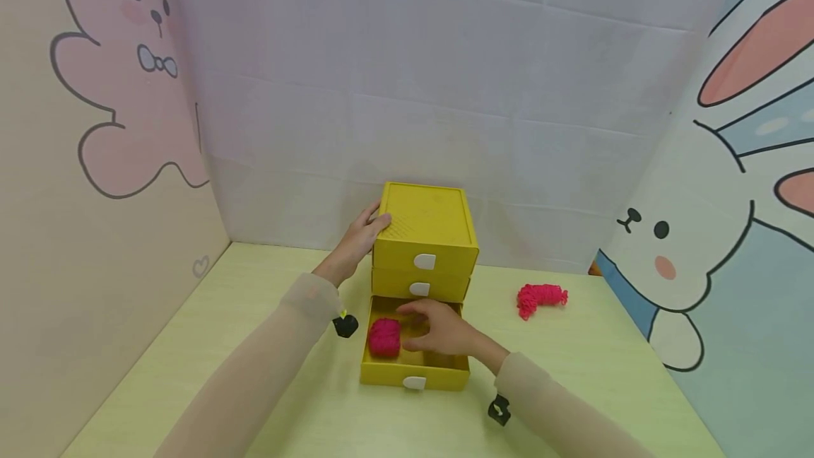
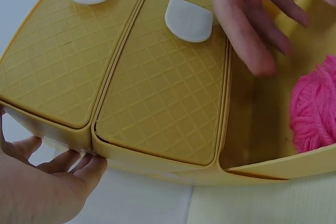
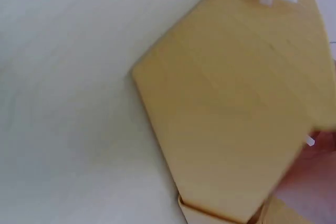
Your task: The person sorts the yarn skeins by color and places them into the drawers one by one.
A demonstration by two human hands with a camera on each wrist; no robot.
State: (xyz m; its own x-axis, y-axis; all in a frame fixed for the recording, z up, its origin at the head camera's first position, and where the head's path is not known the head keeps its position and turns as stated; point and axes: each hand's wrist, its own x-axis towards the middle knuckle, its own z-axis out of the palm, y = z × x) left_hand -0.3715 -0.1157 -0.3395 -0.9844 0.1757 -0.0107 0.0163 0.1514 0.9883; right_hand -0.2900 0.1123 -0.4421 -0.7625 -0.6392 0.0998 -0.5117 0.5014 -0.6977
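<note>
A yellow drawer unit [image 1: 427, 218] with white handles stands against the back wall, its bottom drawer [image 1: 439, 377] pulled out. My left hand [image 1: 356, 242] rests against the unit's left side, thumb at the top edge; the left wrist view shows its fingertips [image 2: 94, 171] pressed to the side. Inside the drawer, toward its left, sits a pink ball of yarn [image 1: 384, 338]. Over the drawer, just right of the ball, hovers my right hand [image 1: 441, 329], fingers loosely bent and nothing between them. In the right wrist view the drawer's outer side [image 3: 226, 93] covers most of that hand.
A pink-red bundle of yarn [image 1: 540, 298] lies on the pale table [image 1: 305, 401] to the right of the unit. White sheeting [image 1: 432, 83] hangs behind, and panels with cartoon animals border both sides. The two upper drawers [image 2: 163, 72] are closed.
</note>
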